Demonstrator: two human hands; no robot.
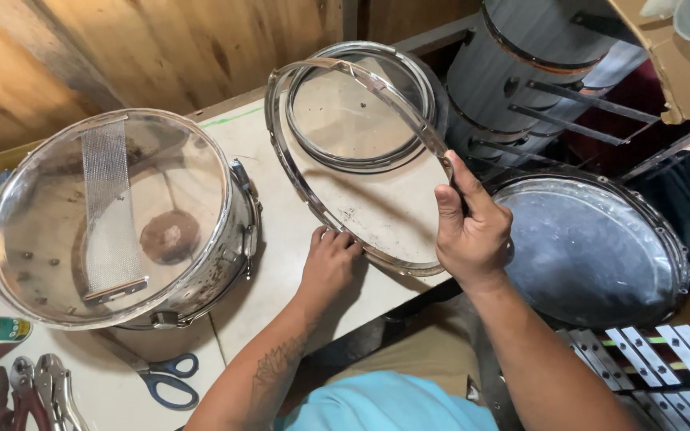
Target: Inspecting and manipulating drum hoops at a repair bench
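Holding a metal drum hoop (311, 194) tilted above the pale worktable (277, 263), the person works with both bare hands.

Right hand (470, 227): fingers closed around the hoop's right edge, thumb pointing up along the rim, lifting that side clear of the table.

Left hand (329, 263): fingers curled over the hoop's lower edge, pinching it where it meets the tabletop near the table's front edge.

Hoop: thin, shiny, circular, its low side on the table, its high side raised toward the right hand.

Clear drumhead (358, 108): a round see-through skin in its own ring, lying flat on the table behind the hoop, partly seen through it.

Snare drum (117, 219): to the left of the hoop, standing on the table with its bottom skin upward, a band of snare wires (109, 211) running across it; the shell is worn and spotted.

Second drum (588, 247): to the right, beyond the table edge, its skin grey and scuffed, just beside the right hand.

Grey drum shells (521, 72): stacked at upper right with metal rods sticking out.

Scissors (161, 377): blue-handled, on the table below the snare drum.

Pliers (29, 395): several pairs at the lower left corner.

Metal bars (664, 355): a row of silver bars at lower right.

Wooden wall (121, 48): behind the table.
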